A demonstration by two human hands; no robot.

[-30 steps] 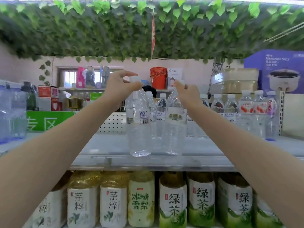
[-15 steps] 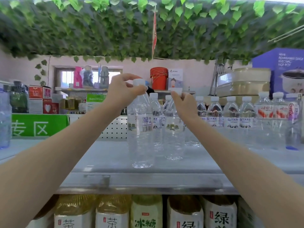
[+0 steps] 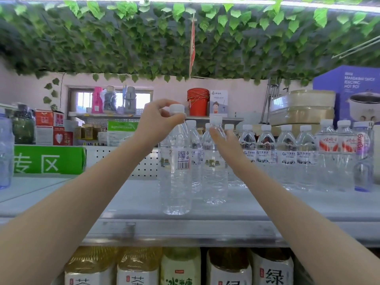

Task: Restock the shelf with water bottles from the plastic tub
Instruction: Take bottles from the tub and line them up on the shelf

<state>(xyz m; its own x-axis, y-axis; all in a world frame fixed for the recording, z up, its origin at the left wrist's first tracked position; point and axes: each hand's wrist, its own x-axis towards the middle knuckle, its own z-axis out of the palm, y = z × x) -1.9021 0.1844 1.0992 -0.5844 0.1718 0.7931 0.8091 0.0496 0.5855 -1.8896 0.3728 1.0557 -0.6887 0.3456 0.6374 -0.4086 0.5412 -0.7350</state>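
Note:
A clear water bottle with a white cap stands near the front of the grey top shelf. My left hand pinches its cap from above. Just right and behind it a second water bottle stands on the shelf. My right hand is at that bottle's neck, below the cap, with its fingers fairly straight and their tips touching the neck on either side. A row of several like bottles lines the shelf to the right. The plastic tub is out of view.
Tea bottles fill the shelf below. A green sign and a pegboard back panel stand at the left rear. Large blue water jugs sit at far left. Boxes, a red bucket and hanging ivy are behind and above.
My right hand has slid down from the second bottle's cap to its neck and its fingers have loosened. My left hand still pinches the front bottle's cap. The camera has tilted upward.

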